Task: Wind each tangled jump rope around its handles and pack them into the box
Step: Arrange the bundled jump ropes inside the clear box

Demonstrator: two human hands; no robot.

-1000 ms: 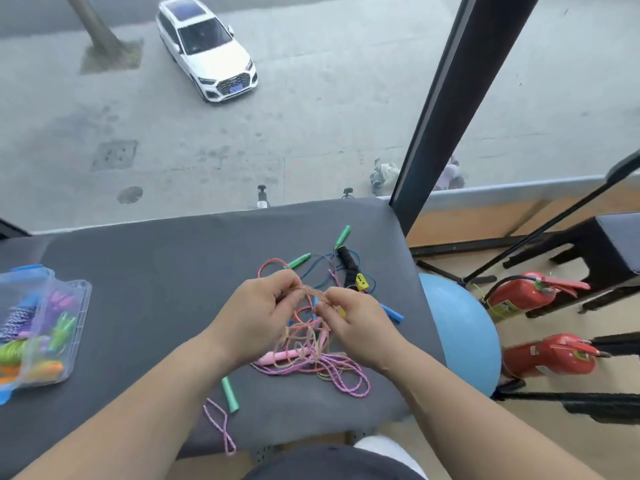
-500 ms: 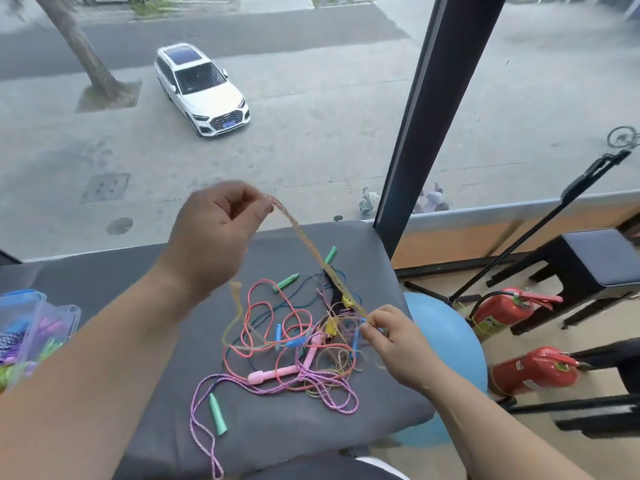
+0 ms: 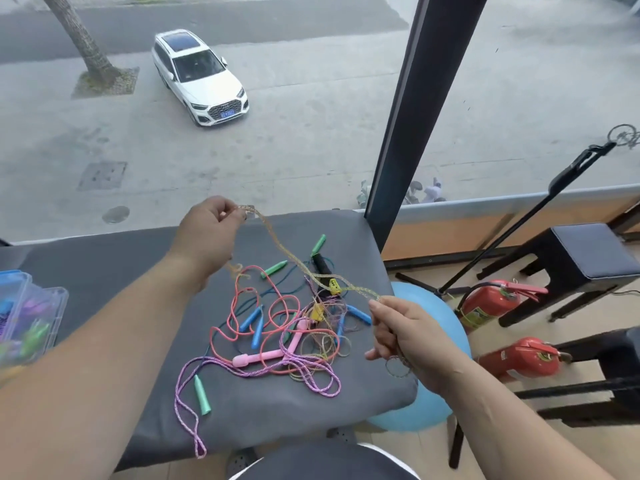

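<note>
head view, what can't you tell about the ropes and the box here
All in the head view:
- box: cut off by the left edge, contents blurred, no count possible.
- gold rope: its handles are lost in the tangle.
- right hand: palm faces away, hiding how it grips the rope.

Single head-worn view, looking forward-down, close over hands (image 3: 301, 285) and grey table (image 3: 104, 271).

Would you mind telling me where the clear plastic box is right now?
The clear plastic box sits at the head view's far left edge on the grey bench, well left of the rope tangle.
</note>
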